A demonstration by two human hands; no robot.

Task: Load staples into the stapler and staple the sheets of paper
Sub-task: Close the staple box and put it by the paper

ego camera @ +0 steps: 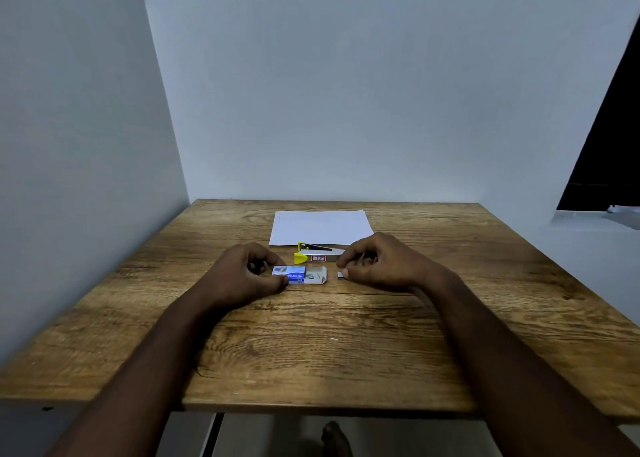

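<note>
Left wall (69,144), plain pale grey-white, meets the back wall (346,92) in a corner at the tabletop's far left. Wooden tabletop (329,345), brown with heavy dark grain, pushed against both walls; near edge looks thick, and floor shows under it with what looks like a bare foot (334,437), dim.

Left hand (247,274) rests on the tabletop left of centre, thumb and fingers pinching the blue sleeve of the staple box (294,274); grip is clenched on it. Box lies flat, white inner tray slid out to the right, a few staples visible inside, too small to count.

Just behind the box: stapler (318,254), yellow and silver, lying on the tabletop, top arm hinged open, red-and-white label on its side. It's untouched by either hand.

Behind the stapler: sheets of paper (320,228), white, flat, near the back wall, near edge just beside the stapler.

Right hand (377,262) right of centre, heel on the tabletop, fingertips pinched on a small silvery staple strip (341,274) just right of the open tray; grip is grasping that strip, low at the surface.

Far right: dark opening (609,127), black, with a pale ledge (588,219) below it, some unclear object on it.
</note>
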